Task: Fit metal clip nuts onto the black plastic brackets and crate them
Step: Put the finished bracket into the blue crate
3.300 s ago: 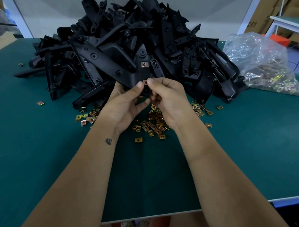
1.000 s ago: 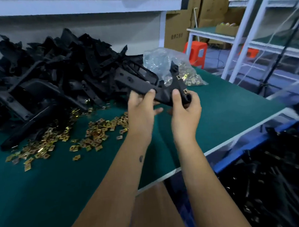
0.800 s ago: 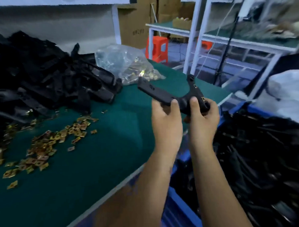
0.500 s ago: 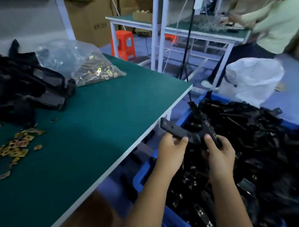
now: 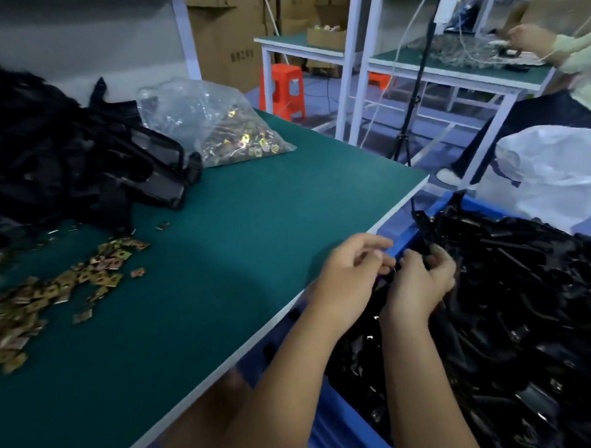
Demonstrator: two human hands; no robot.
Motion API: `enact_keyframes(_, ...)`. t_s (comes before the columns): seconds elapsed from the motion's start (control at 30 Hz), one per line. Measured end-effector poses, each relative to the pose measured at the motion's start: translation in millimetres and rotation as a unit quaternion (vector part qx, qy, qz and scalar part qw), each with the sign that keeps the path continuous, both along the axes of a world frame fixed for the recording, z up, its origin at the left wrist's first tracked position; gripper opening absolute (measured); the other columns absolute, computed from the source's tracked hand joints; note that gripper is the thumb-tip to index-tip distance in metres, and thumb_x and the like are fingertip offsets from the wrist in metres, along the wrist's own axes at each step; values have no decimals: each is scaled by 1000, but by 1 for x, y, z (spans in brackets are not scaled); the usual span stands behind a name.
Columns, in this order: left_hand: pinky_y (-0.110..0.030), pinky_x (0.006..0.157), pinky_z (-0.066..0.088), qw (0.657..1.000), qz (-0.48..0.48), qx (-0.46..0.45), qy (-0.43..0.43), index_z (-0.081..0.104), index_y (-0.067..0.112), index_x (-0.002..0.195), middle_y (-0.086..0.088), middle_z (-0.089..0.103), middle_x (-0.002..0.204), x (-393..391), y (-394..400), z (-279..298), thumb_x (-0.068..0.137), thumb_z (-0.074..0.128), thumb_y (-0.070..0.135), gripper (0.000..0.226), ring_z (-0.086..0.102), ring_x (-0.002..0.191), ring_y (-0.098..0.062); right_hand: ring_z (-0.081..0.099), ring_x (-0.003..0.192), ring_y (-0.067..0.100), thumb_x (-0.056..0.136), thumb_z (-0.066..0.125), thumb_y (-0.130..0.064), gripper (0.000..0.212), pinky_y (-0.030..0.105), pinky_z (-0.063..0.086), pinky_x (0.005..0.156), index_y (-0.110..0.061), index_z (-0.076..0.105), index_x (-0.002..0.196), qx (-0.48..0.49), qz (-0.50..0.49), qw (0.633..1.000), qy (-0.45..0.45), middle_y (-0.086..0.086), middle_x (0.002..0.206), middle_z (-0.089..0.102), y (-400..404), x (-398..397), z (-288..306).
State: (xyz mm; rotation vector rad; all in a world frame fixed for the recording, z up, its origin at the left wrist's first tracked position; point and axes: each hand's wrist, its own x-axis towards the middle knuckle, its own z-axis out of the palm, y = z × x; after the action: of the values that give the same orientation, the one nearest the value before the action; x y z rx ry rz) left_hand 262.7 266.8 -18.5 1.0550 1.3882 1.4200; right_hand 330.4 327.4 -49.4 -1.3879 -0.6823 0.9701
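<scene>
My right hand [image 5: 417, 283] curls its fingers around a black plastic bracket [image 5: 425, 231], whose upper arm rises just above my knuckles over the near edge of the blue crate [image 5: 346, 421]. My left hand [image 5: 349, 275] sits just beside it, over the table corner, fingers loosely bent and the tips close to the right hand; whether they pinch the bracket or hold nothing I cannot tell, since motion blur and the right hand hide the contact. Both my forearms reach in from the lower edge of the view.

Below and to the right of my hands, the crate is heaped with finished brackets [image 5: 514, 302], some showing small metal clips. The crate stands against the side of the green-topped table [image 5: 246, 219].

On the table to my left, loose clip nuts [image 5: 66, 284] lie scattered in a gold-coloured spread. Behind them rises a pile of unfitted brackets [image 5: 57, 149], and just beside that pile sits a clear plastic bag [image 5: 212, 122] holding more clip nuts.

Beyond the table stand an orange stool [image 5: 283, 89], cardboard boxes [image 5: 231, 33] and white-framed workbenches [image 5: 450, 68]. A white sack [image 5: 556, 175] sits behind the crate. At the far right another person's hand [image 5: 530, 39] rests on a bench.
</scene>
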Motion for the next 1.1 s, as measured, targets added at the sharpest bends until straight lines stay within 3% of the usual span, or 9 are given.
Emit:
enact_keyframes(0.1,-12,69,47,993,59,101,3,67,26,81,15,68,71,-15,-11,38,92,48,-4,38,63,71,1,49,77,-19,88,51,-1,36,7,38,73,-9,53,123,129,27,991,19,2,119,41,-13,-43,46)
enact_keyframes(0.27,-20,66,49,962,214,170,-20,65,20,79,3,68,72,-82,-46,63,94,46,-6,36,62,70,-8,46,76,-24,88,50,4,28,1,34,74,-14,53,109,233,175,956,23,-2,112,43,-55,-124,91)
enact_keyframes(0.43,-19,60,49,910,377,160,62,63,17,83,5,68,73,-158,-100,52,93,46,-4,28,61,67,-5,49,82,-11,86,51,1,29,2,34,74,-16,56,109,247,371,894,-54,-5,110,43,-97,-209,88)
enact_keyframes(0.53,-23,63,51,889,423,122,127,62,20,79,5,65,72,-196,-137,43,95,46,-3,32,60,67,-6,51,93,9,89,53,-8,36,19,41,78,-17,51,123,231,426,865,-131,-2,121,43,-107,-248,76)
enact_keyframes(0.63,-23,65,50,859,473,71,182,63,23,79,5,65,76,-227,-176,36,98,46,1,34,59,68,-6,53,104,21,91,58,-18,46,40,48,88,-19,43,135,226,423,847,-231,3,127,45,-107,-273,65)
enact_keyframes(0.7,-20,61,48,844,503,57,179,63,22,79,5,64,76,-243,-196,34,98,46,0,34,56,65,-4,54,107,26,91,60,-26,53,46,49,90,-21,41,141,241,415,829,-286,6,125,48,-101,-280,60)
enact_keyframes(0.83,-14,60,47,840,523,29,141,65,16,84,0,64,79,-256,-214,27,98,44,-1,30,56,66,-2,53,111,27,93,60,-35,46,43,48,92,-28,52,137,273,408,798,-349,7,120,55,-88,-286,56)
enact_keyframes(0.93,-9,59,46,843,525,9,116,66,16,85,-2,66,80,-262,-212,22,98,44,0,30,58,69,-6,55,109,30,96,57,-28,35,44,48,90,-22,60,131,298,384,791,-370,9,116,59,-79,-289,55)
enact_keyframes(1.1,-12,61,46,851,510,-41,114,68,20,85,0,68,79,-270,-206,18,96,46,3,30,59,67,-2,54,108,33,96,58,-31,40,40,46,83,-13,59,132,296,343,790,-413,13,119,57,-73,-291,53)
